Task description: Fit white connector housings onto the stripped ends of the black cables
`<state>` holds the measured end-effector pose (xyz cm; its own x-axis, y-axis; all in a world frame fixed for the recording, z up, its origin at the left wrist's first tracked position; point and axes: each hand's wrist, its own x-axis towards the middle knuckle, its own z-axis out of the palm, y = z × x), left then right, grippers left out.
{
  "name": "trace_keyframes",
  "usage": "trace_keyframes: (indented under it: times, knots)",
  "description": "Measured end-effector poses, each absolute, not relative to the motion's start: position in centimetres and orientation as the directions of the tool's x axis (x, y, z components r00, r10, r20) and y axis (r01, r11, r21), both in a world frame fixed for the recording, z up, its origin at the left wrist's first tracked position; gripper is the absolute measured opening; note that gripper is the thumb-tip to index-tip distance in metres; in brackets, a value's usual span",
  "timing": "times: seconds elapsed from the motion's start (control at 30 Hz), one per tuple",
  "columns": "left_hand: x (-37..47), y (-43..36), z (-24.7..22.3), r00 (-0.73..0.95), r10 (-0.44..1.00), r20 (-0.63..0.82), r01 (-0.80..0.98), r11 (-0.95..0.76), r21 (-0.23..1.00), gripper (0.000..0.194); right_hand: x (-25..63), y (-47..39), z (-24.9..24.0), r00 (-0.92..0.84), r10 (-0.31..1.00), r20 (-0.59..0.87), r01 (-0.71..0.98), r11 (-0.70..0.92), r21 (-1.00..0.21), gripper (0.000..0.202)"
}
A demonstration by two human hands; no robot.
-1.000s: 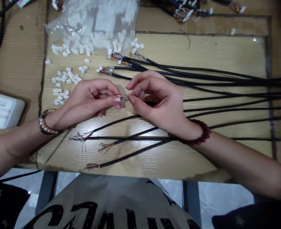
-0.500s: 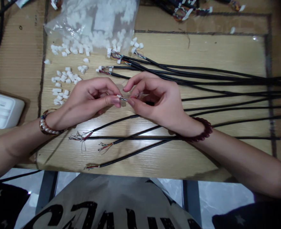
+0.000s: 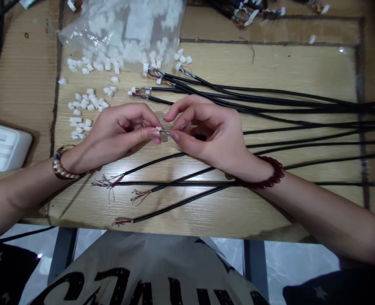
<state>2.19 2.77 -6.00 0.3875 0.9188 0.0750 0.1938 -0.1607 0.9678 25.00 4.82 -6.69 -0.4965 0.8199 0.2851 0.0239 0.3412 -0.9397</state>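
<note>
Between thumb and index finger, my left hand (image 3: 128, 129) pinches a small white connector (image 3: 158, 128). Thin wires (image 3: 165, 132) run from it to the fingertips of my right hand (image 3: 208, 129), which is closed on them with thumb and forefinger. More wire strands show inside the curl of my right fingers. The hands nearly touch at the fingertips. Below them lie black cables with bare, frayed wire ends (image 3: 106, 182). Above them, other black cables end in white connectors (image 3: 145, 70).
Loose white connectors (image 3: 92, 101) lie in piles left of the hands. Behind them is a clear plastic bag (image 3: 126, 29) full of more. A white box-shaped device (image 3: 6, 146) sits at the far left. Wired cable ends (image 3: 244, 12) lie along the back.
</note>
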Motion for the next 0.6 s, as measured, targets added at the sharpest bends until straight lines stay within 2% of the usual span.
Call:
trace_keyframes:
  times: [0.13, 0.6]
  knots:
    - [2.24, 2.81, -6.01, 0.394, 0.916, 0.069, 0.183, -0.152, 0.971, 0.012, 25.03, 4.74, -6.56, -0.495, 0.821, 0.286, 0.029, 0.344, -0.938, 0.021]
    - [2.23, 2.60, -5.62, 0.375, 0.927, -0.002, 0.246, -0.098, 0.964, 0.011, 25.03, 4.59, -6.01, -0.486, 0.838, 0.246, 0.031, 0.298, -0.954, 0.017]
